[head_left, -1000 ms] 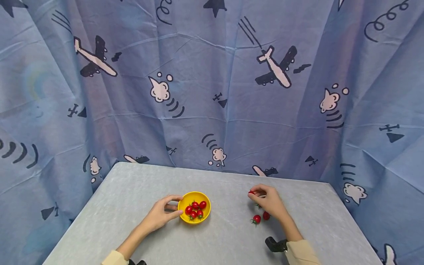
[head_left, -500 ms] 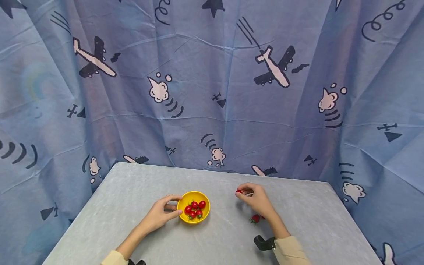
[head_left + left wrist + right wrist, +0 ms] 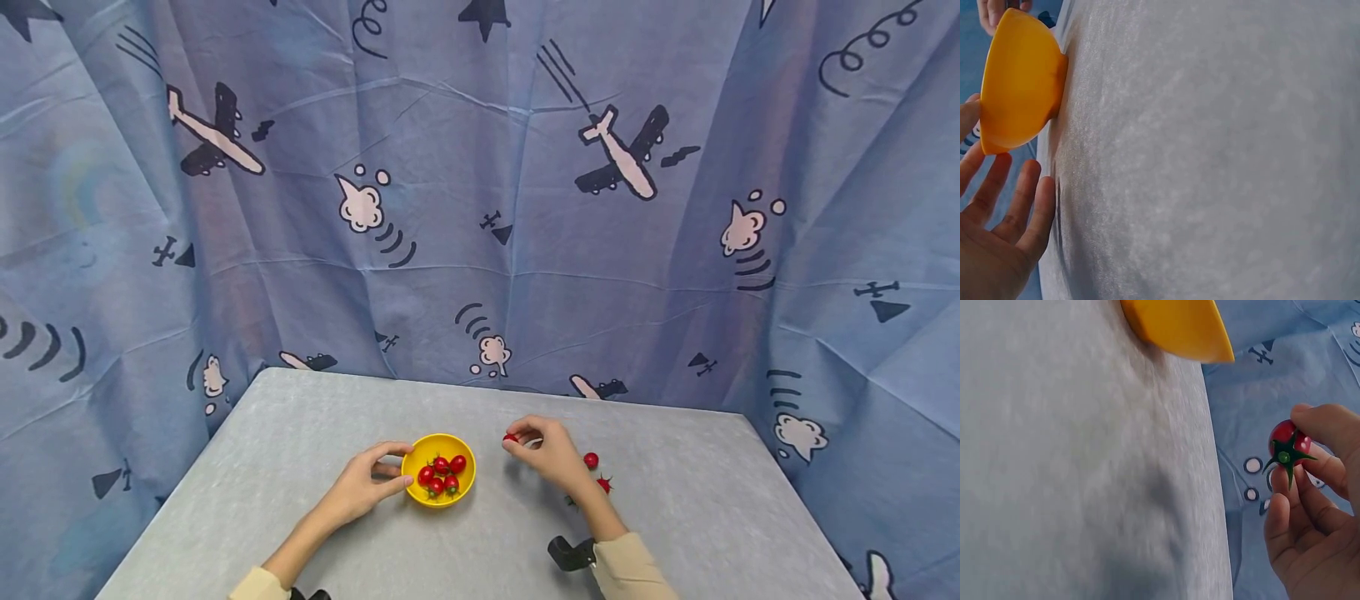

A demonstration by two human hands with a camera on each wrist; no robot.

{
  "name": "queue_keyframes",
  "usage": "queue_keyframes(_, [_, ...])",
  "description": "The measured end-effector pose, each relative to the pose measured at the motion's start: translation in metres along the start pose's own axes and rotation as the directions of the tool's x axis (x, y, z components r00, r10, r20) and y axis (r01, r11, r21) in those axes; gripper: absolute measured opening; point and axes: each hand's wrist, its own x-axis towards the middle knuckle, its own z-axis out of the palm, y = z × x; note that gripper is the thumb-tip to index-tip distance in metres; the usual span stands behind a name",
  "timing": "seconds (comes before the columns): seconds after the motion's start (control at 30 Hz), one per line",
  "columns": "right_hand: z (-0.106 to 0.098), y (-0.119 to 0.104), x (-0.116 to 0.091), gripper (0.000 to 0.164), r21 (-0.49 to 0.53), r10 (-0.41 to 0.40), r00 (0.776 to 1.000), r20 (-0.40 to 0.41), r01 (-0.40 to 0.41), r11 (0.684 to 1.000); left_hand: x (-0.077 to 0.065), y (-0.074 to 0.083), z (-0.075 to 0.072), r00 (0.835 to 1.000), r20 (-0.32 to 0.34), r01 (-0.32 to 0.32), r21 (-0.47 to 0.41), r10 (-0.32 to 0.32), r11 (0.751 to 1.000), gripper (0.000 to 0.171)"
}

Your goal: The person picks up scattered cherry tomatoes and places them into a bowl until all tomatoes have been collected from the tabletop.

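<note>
A yellow bowl (image 3: pixel 439 442) with several cherry tomatoes (image 3: pixel 437 486) in it stands on the table. At its left rim rests my left hand (image 3: pixel 363 486), thumb and index fingertips touching the bowl's edge; in the left wrist view its fingers (image 3: pixel 1034 209) are spread and nearly straight. My right hand (image 3: pixel 551 454) is above the table, right of the bowl, and pinches one cherry tomato (image 3: pixel 1283 437) between thumb and fingers. The green star-shaped stem on this tomato faces the right wrist camera.
Beside the right forearm lie loose cherry tomatoes (image 3: pixel 591 460) on the grey table (image 3: pixel 337 408); one is mostly hidden by the arm. Behind the table's far edge hangs a blue curtain (image 3: pixel 435 292) printed with airplanes.
My right hand has moved left toward the bowl with the cherry tomato, uncovering tomatoes on the table behind it. My left hand and the bowl have stayed in place.
</note>
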Motion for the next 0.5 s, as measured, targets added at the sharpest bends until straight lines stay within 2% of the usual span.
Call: queue_keyframes(0.5, [0.028,-0.019,0.0,0.012,0.042,-0.06,0.995,0.08,0.057,0.997,-0.001,0.0,0.001,1.0,-0.001,-0.007,0.0,0.007,1.0,0.047])
